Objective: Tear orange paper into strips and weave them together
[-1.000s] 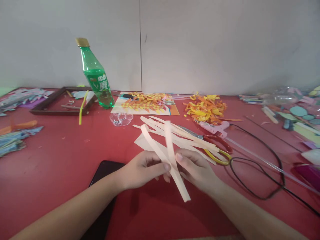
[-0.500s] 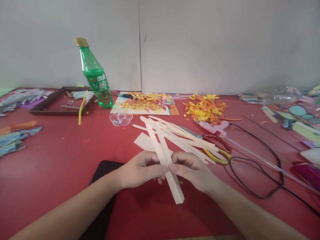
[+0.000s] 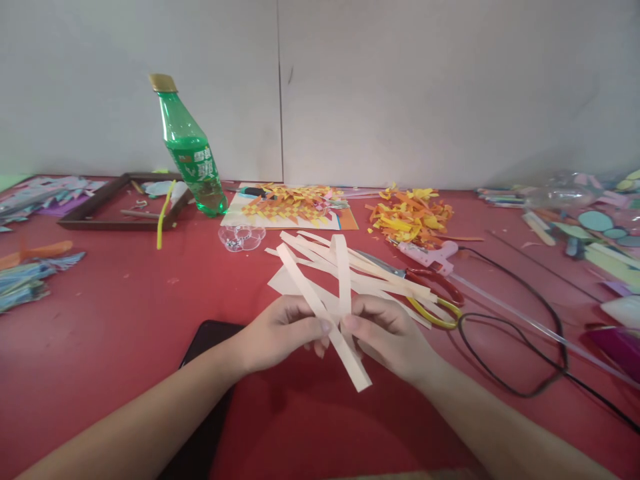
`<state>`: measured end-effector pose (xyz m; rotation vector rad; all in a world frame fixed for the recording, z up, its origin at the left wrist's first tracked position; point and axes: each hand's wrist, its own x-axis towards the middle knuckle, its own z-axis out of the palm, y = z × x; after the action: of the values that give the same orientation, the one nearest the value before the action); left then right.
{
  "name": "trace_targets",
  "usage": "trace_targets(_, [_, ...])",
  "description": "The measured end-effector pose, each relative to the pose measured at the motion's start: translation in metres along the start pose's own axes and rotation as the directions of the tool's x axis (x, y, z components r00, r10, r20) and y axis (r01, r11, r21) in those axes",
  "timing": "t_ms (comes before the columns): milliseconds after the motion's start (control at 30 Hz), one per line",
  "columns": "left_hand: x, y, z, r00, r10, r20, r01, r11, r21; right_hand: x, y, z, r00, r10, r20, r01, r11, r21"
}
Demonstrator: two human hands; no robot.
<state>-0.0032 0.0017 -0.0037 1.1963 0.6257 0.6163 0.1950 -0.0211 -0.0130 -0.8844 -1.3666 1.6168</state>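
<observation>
Between thumb and fingers, my left hand (image 3: 293,330) pinches a long cream paper strip (image 3: 307,290) that slants down to the right. My right hand (image 3: 390,337) pinches a second cream paper strip (image 3: 343,270), whose upper part curls over into a loop. The two strips meet or cross between my thumbs; whether they are joined there I cannot tell. More cream strips (image 3: 385,283) lie in a loose pile just beyond my hands. Scissors (image 3: 435,313) with red and yellow handles rest partly under that pile. A pale paper piece (image 3: 285,280) lies left of it.
A green bottle (image 3: 193,160) leans at the back left, near a dark frame (image 3: 95,225). Orange and yellow scraps (image 3: 410,217) are heaped at the back. A pink glue gun (image 3: 433,257) and its black cord (image 3: 560,333) occupy the right. A black flat object (image 3: 210,340) lies under my left forearm.
The strip in my right hand has gone from lying nearly straight alongside the other to standing up and curling over. My hands have hardly moved, and the left strip has shifted slightly.
</observation>
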Motion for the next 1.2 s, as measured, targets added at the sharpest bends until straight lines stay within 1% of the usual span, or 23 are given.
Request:
trace_targets(67, [-0.0006, 0.0021, 0.0009, 1.0, -0.007, 0.015, 0.007, 1.0, 0.015, 0.0005, -0.0003, 0.0009, 1.0, 0.003, 0.003, -0.003, 1.0, 0.013])
trace_targets(200, [-0.0018, 0.0053, 0.0041, 0.986, -0.028, 0.164, 0.014, 0.996, 0.089, 0.0003, -0.0009, 0.0027, 0.999, 0.024, 0.039, -0.027, 0.996, 0.083])
trace_targets(233, [-0.0018, 0.0055, 0.0047, 0.983, -0.041, 0.181, 0.023, 0.994, 0.102, 0.0001, -0.0007, 0.0027, 0.999, 0.03, 0.035, -0.033, 0.996, 0.085])
trace_targets(300, [-0.0016, 0.0048, 0.005, 0.986, -0.055, 0.158, 0.037, 0.993, 0.115, -0.0004, 0.0003, 0.002, 0.999, 0.042, 0.029, -0.044, 0.996, 0.078])
trace_targets(400, [-0.0009, 0.0021, 0.0037, 0.993, -0.046, 0.107, 0.034, 0.994, 0.106, -0.0008, 0.0022, 0.0004, 0.995, 0.047, 0.085, -0.054, 0.995, 0.082])
trace_targets(500, [-0.001, 0.0004, 0.003, 0.995, -0.024, 0.098, 0.016, 0.997, 0.076, -0.0013, 0.0027, -0.0003, 0.992, 0.058, 0.112, -0.066, 0.996, 0.065])
trace_targets(600, [-0.0017, 0.0012, 0.0043, 0.996, -0.001, 0.09, -0.004, 0.999, 0.053, -0.0017, 0.0022, 0.0002, 0.995, 0.068, 0.068, -0.071, 0.997, 0.04])
trace_targets(767, [-0.0012, 0.0036, 0.0061, 0.998, -0.001, 0.061, -0.002, 0.999, 0.044, -0.0011, 0.0028, 0.0003, 0.998, 0.061, 0.02, -0.061, 0.998, -0.002])
trace_targets(1000, [-0.0002, 0.0029, 0.0021, 1.0, 0.0, 0.003, -0.001, 0.998, 0.057, 0.002, 0.0011, 0.0001, 0.996, 0.046, -0.073, -0.047, 0.999, -0.017])
trace_targets(1067, [-0.0009, 0.0033, 0.002, 0.999, 0.001, 0.04, -0.004, 0.997, 0.082, 0.0022, 0.0008, 0.0003, 0.996, 0.049, -0.074, -0.05, 0.999, -0.014])
trace_targets(1167, [-0.0019, 0.0046, 0.0042, 0.984, -0.029, 0.175, 0.011, 0.995, 0.103, 0.0015, 0.0016, 0.0, 0.997, 0.062, -0.056, -0.063, 0.998, -0.009])
trace_targets(1200, [-0.0021, 0.005, 0.0051, 0.978, -0.048, 0.203, 0.027, 0.994, 0.107, 0.0011, 0.0023, -0.0005, 0.996, 0.066, -0.055, -0.067, 0.998, -0.011])
